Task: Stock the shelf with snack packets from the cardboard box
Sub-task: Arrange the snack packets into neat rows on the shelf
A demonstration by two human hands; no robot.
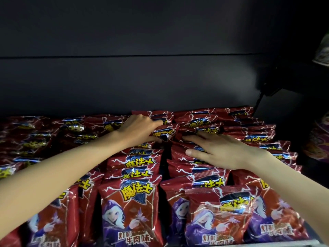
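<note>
Several rows of red snack packets with a purple-robed figure and yellow lettering fill the shelf; a front one (131, 209) stands upright. My left hand (140, 129) reaches deep into the middle row and grips a packet (164, 133) near the back, fingers over its top and thumb under it. My right hand (219, 151) lies flat with straight fingers on the tops of the packets in the row to the right, pressing them down. The cardboard box is out of view.
A dark back panel (142, 82) rises behind the packets, with a seam across it. At the right edge other purple and patterned packets (320, 138) sit in a neighbouring section, and a dark bracket (272, 90) hangs above the back right corner.
</note>
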